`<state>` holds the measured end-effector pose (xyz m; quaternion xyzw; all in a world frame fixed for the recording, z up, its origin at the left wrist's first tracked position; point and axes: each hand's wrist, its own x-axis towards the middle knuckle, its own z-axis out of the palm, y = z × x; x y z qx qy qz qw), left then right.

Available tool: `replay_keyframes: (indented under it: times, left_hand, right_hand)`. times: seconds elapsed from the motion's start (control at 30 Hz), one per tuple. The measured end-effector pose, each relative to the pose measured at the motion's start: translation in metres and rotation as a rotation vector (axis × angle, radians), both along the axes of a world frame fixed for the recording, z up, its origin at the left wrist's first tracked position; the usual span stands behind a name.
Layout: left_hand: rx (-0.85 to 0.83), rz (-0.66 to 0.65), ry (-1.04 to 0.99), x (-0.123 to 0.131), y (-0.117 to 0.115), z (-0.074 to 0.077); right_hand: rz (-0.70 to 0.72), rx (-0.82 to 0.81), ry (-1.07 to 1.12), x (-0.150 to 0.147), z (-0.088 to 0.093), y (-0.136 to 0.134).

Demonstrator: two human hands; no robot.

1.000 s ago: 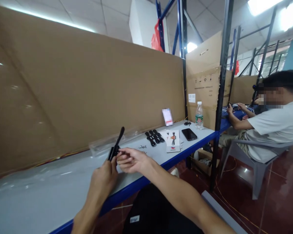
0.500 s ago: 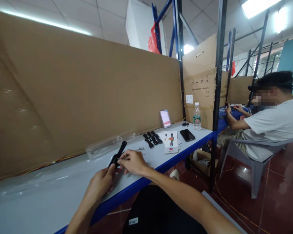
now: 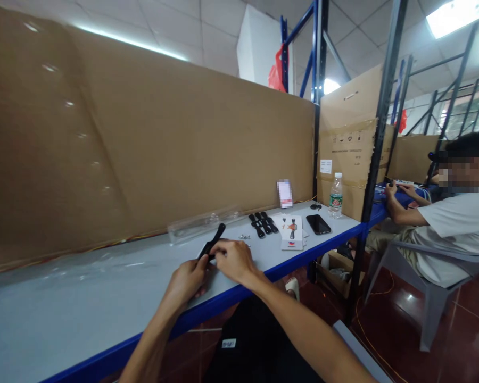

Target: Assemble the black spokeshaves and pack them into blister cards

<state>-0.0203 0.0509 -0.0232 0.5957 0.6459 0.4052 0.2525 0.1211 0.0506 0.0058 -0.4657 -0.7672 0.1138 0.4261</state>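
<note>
Over the bench, a long black bar with a widened, rounded end (image 3: 220, 232) points up and away from me. My left hand (image 3: 187, 279) is closed round its lower part, thumb on top. My right hand (image 3: 234, 259) touches the bar from the right with bent fingers pressed together; whatever lies between those fingertips is hidden. Just beyond the right hand, small shiny metal pieces (image 3: 244, 237) lie on the bench. Several similar black bars (image 3: 264, 224) lie side by side farther back, next to a white box (image 3: 291, 240) with a printed picture.
On the bench (image 3: 83, 314) are a dark phone (image 3: 318, 224), a water bottle (image 3: 336, 199), a lit phone (image 3: 285, 194) and clear plastic packaging (image 3: 203, 224). Cardboard (image 3: 203, 133) walls the back. At right, a person in a white shirt (image 3: 459, 213) sits at another bench.
The view has swung left, so everything appears farther right. My right hand has turned over the bar, its fingers now more curled and closer to my left hand, which keeps hold.
</note>
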Motion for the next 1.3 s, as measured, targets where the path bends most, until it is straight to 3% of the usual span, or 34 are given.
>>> replay_keyframes:
  times: [0.2, 0.43, 0.7, 0.8, 1.3]
  left_hand:
    - [-0.059, 0.033, -0.019, 0.015, -0.013, 0.016]
    - [-0.060, 0.034, -0.001, 0.016, -0.013, 0.021]
    - [-0.052, 0.062, 0.022, 0.016, -0.011, 0.021]
    - [-0.027, 0.061, 0.097, 0.016, -0.011, 0.020]
    - [0.072, 0.100, 0.533, 0.025, -0.023, 0.023]
  right_hand:
    - [-0.127, -0.032, 0.018, 0.001, -0.005, 0.007]
    - [0.048, 0.042, 0.113, 0.002, -0.009, 0.016]
    - [-0.050, 0.026, 0.106, 0.003, -0.009, 0.016]
    - [-0.095, -0.017, 0.075, 0.003, -0.008, 0.017]
    - [-0.049, -0.119, 0.096, 0.003, -0.017, 0.031]
